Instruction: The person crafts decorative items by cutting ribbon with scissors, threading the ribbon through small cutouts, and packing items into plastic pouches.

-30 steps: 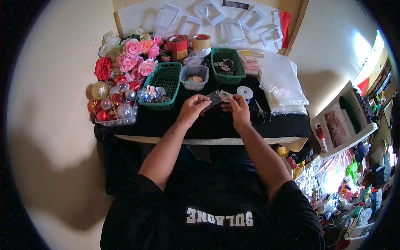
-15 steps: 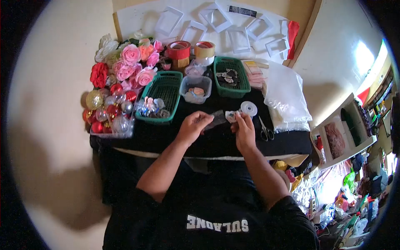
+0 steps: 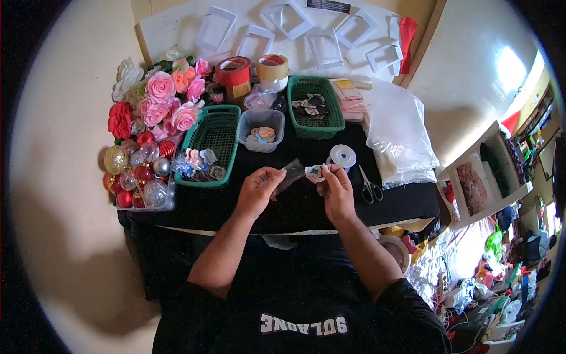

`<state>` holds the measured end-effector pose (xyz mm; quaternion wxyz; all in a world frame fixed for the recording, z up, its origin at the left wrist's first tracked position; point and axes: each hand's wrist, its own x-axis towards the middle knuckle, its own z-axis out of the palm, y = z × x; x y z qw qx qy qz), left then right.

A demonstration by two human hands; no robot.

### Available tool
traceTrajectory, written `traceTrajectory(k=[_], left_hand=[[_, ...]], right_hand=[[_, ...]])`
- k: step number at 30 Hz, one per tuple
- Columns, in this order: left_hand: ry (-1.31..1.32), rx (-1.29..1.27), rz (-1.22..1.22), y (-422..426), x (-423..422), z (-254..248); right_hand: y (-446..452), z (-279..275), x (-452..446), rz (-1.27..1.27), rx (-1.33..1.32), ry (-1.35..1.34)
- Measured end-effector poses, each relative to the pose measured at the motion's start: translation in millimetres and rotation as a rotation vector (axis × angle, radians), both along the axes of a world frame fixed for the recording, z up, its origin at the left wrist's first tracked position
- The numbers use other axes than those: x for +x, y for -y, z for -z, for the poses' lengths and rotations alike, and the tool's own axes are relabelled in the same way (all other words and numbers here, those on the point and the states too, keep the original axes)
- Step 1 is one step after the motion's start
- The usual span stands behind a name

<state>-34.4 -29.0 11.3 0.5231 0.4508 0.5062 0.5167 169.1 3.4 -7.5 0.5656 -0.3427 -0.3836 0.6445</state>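
My left hand (image 3: 259,187) pinches a small clear plastic bag (image 3: 289,175) by its left end. In my right hand (image 3: 337,192), between thumb and fingers, is a small white cutout (image 3: 314,173) with a coloured print. The cutout lies just right of the bag's edge; whether they touch I cannot tell. Behind my right hand stands a white spool (image 3: 342,156), and scissors (image 3: 371,190) lie to its right. A clear tub (image 3: 260,131) beyond my hands holds several cutouts. More small pieces are in the left green basket (image 3: 210,138) and the right green basket (image 3: 316,107).
Artificial flowers (image 3: 160,97) and a container of baubles (image 3: 141,177) are at the left. Tape rolls (image 3: 233,72) stand behind the tub. White frames (image 3: 324,49) lean at the back. Plastic bags (image 3: 401,127) are stacked at the right.
The bag and the cutout have come apart a little from their overlap a second ago. The bag now tilts up at its right end. The view has shifted slightly.
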Motion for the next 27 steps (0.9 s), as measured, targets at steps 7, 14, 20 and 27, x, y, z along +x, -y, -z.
traceTrajectory(k=[7,14,20,27], left_hand=[[-0.021,0.008,0.031,-2,0,5],[-0.102,0.059,0.034,-1,2,6],[-0.152,0.044,0.076,3,2,1],[-0.176,0.068,0.084,0,4,7]], right_hand=[[-1,-2,-2,-0.019,0.014,0.072],[2,-7,-4,-0.059,0.013,0.148],[0,-7,-9,-0.049,0.073,0.288],[-2,-3,-9,0.054,0.093,0.236]])
